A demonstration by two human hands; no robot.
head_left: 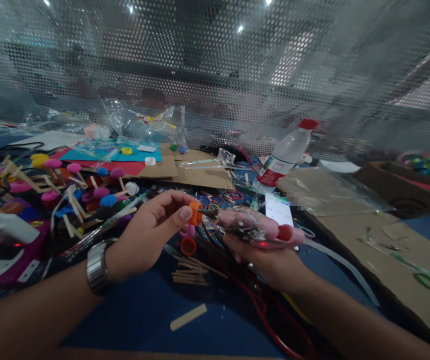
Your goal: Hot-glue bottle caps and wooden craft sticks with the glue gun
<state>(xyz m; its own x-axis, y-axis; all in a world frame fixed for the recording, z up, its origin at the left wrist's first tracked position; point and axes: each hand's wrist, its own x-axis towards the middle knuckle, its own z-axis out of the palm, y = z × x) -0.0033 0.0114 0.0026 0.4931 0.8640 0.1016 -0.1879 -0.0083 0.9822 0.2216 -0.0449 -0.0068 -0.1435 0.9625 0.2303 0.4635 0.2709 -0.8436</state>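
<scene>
Between the thumb and fingers of my left hand (151, 235) is an orange bottle cap (195, 214), its open side turned to the right. My right hand (260, 260) is wrapped round a pink glue gun (252, 225) with a dirty, crusted front. The nozzle points left and reaches the cap's opening; whether it touches inside I cannot tell. A white glue stick (344, 265) trails out of the gun's back end. Below the cap, another orange cap (188, 246) lies on the blue table, beside several thin wooden sticks (189, 276).
Caps joined to wooden sticks (76, 190) crowd the left, near a purple box (20, 255). A plastic bottle (284, 157) stands tilted behind a lit phone (278, 215). Large red-handled scissors (263, 310) lie under my right arm. One flat craft stick (188, 317) lies in front. Cardboard (380, 245) covers the right.
</scene>
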